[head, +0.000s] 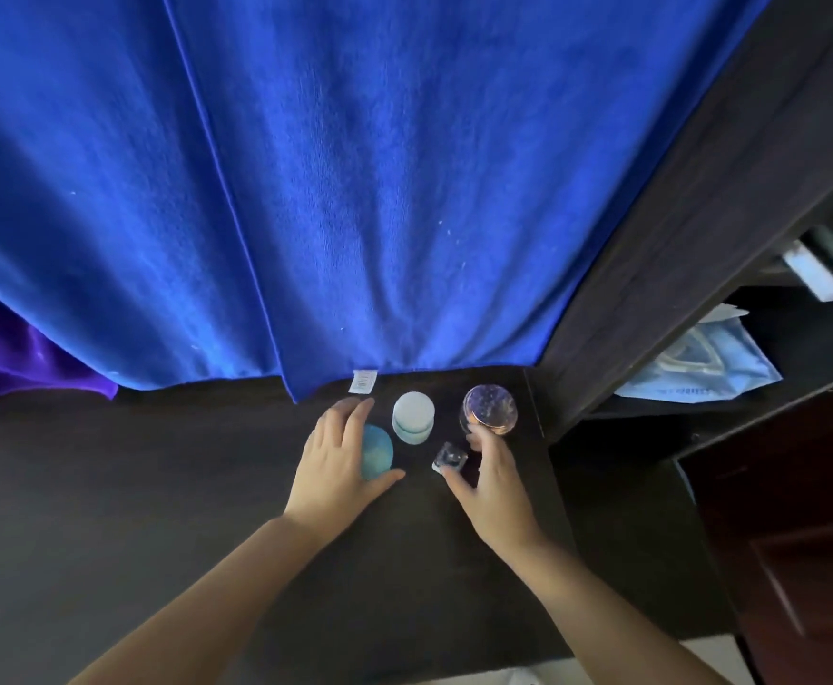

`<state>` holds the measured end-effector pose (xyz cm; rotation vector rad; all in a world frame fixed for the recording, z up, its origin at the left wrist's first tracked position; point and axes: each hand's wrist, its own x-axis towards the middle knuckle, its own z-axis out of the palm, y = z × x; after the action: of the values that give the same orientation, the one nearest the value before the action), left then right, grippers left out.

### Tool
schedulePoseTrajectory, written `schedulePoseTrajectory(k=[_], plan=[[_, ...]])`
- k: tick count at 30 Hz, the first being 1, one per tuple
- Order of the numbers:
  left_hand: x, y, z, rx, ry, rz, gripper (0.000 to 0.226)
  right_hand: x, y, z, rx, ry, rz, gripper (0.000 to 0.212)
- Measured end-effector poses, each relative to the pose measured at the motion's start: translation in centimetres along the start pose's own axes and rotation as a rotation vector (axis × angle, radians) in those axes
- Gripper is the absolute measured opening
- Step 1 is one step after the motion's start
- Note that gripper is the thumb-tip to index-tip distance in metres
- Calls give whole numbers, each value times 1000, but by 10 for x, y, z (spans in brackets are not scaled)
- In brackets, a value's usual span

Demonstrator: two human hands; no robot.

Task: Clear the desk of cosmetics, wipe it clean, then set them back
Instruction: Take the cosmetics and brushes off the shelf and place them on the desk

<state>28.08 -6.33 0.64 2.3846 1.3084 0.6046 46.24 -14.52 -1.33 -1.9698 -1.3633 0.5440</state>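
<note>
dark wooden desk (157,487), far right corner: four cosmetics | left hand (337,467) grips round pale-blue jar (377,452) | right hand (491,482) pinches small clear faceted-cap bottle (449,458), touches purple-lidded glass jar (489,406) | white-lidded jar (413,416) between the hands, untouched

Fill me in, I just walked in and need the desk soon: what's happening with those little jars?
A person is handling cosmetics at the back of the dark desk, below a hanging blue towel. The left hand curls round a blue-lidded jar. The right hand touches a clear square-capped bottle and a jar with an iridescent lid. A pale-lidded jar stands untouched between them.
</note>
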Motion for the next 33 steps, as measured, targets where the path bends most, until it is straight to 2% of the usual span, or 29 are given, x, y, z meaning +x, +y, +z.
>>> schedulePoseTrajectory(k=[6,12,15,18,21,23,25,27,33], plan=[[43,87,-60,-167,198,257,48,-6,-38,-93,-17,88,-239,34],[70,216,-94,-295,280,619,23,-24,-66,-220,-62,359,-521,16],[76,271,-99,-254,295,700,18,-25,-65,-290,-65,506,-653,16],[90,319,-96,-135,340,623,21,7,-64,-351,-17,552,-537,12],[113,361,-94,154,410,529,17,63,-64,-376,-65,331,-239,10],[126,388,-97,432,264,318,34,93,-64,-377,-162,175,-140,20],[140,406,-97,586,76,115,48,111,-66,-369,-265,52,-158,25],[151,414,-94,620,-25,-12,50,120,-65,-361,-369,-22,-188,26],[169,414,-68,740,-83,-127,30,137,-42,-364,-371,-5,-190,24]])
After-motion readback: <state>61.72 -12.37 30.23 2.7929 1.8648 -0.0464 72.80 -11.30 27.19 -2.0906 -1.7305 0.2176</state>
